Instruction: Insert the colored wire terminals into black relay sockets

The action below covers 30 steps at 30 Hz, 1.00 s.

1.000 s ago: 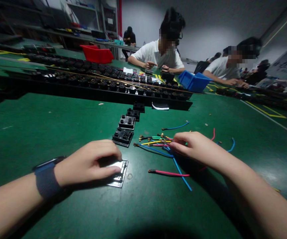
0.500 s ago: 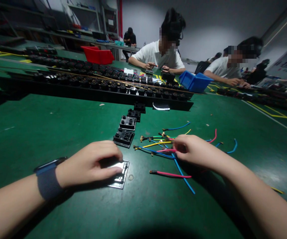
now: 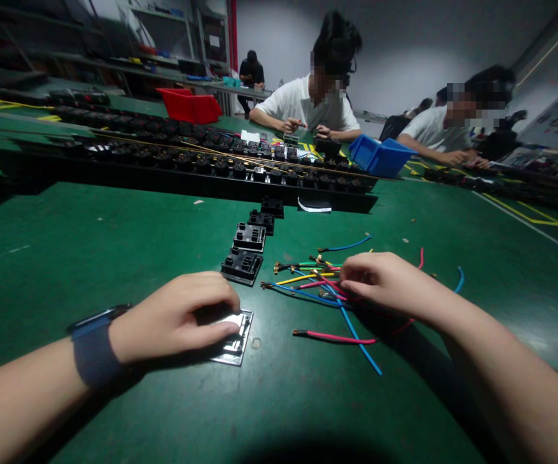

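My left hand [image 3: 189, 316] rests at the left with its fingers closed around a square socket-like module [image 3: 236, 348], which lies on the green table and reflects the light. The fingers cover much of it. My right hand [image 3: 380, 283] is over a loose pile of short wires, thumb and fingertips pinched on a red wire [image 3: 326, 282] with a metal terminal. Around it lie blue, yellow and green wires, among them a long blue wire [image 3: 363, 351] and a separate red wire [image 3: 334, 336] nearer to me. Part of the pile is hidden beneath the right hand.
Several black square modules [image 3: 241, 265] form a line leading away to long black strips [image 3: 187, 177] filled with parts. A red bin [image 3: 191, 106] and a blue bin [image 3: 380, 156] stand beyond. Two people in white shirts work across the table.
My right hand has moved slightly up and right among the wires, and a red wire by its fingertips now lies at a different angle. The left hand stays on the module.
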Available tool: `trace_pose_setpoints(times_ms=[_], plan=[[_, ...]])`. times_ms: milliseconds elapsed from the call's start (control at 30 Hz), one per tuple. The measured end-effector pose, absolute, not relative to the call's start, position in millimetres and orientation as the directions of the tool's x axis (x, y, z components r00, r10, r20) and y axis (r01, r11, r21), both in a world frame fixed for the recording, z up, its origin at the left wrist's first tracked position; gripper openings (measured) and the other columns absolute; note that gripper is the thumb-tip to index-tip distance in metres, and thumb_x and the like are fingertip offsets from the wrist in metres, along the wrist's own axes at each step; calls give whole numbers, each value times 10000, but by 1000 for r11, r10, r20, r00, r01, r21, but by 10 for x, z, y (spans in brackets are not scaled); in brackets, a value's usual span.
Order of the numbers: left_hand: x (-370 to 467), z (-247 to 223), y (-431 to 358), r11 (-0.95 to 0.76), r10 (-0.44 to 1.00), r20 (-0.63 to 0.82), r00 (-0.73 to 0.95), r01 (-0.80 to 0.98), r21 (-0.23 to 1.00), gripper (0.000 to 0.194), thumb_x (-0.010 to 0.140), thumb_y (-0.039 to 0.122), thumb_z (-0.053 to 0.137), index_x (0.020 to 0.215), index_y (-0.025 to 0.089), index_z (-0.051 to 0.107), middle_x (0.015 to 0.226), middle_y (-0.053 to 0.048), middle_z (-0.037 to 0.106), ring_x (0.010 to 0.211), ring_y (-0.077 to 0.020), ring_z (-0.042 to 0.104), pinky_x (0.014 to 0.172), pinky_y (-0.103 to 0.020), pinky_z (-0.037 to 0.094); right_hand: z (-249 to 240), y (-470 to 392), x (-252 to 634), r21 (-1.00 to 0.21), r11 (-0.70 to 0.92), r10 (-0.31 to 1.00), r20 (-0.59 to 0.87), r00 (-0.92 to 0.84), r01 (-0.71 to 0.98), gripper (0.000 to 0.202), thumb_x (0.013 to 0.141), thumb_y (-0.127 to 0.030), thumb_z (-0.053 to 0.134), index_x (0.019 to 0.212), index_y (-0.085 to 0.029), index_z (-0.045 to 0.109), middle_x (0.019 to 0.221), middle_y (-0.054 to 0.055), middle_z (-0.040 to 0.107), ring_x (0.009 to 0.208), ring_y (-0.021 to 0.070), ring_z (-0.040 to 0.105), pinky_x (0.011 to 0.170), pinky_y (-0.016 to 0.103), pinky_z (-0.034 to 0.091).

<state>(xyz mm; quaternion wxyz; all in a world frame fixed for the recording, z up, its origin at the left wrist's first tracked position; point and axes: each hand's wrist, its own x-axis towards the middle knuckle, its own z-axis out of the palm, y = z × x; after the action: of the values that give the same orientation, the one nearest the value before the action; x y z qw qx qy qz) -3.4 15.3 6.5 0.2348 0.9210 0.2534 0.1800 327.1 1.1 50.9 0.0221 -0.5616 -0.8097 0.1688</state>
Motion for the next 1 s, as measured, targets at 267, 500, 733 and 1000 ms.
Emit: trace_pose_setpoints(times_ms=[267,500,733,1000], plan=[[-38,69,148,-761,555,214,804,386,521,133,857,293,588,896,172,629,841,-13,665,791,-135,599,722,-252,461,431,3,3266,-302,391,865,-202,-460,869,166,843,-275,553,820,-191,694,841,61,658,773,199,599,695,315,443],[-32,80,149,-762,558,217,801,390,517,134,859,293,587,894,172,633,836,-13,668,789,-131,602,724,-240,462,566,-30,3315,-409,373,908,-23,-419,832,143,885,-293,478,827,-200,570,873,67,610,785,194,569,701,342,452],[-31,85,144,-778,545,239,804,378,502,150,858,309,587,893,170,632,828,-26,671,778,-140,603,713,-241,458,902,-219,3141,-843,457,816,524,244,283,90,924,-301,485,840,-315,457,775,-18,390,644,145,452,540,294,442],[0,105,140,-803,523,249,815,374,464,188,868,352,566,881,177,635,815,-26,666,754,-143,588,690,-238,434,772,-547,2623,-979,-93,989,-112,95,-183,197,879,-436,539,810,-275,447,559,-82,230,406,70,105,329,198,87]])
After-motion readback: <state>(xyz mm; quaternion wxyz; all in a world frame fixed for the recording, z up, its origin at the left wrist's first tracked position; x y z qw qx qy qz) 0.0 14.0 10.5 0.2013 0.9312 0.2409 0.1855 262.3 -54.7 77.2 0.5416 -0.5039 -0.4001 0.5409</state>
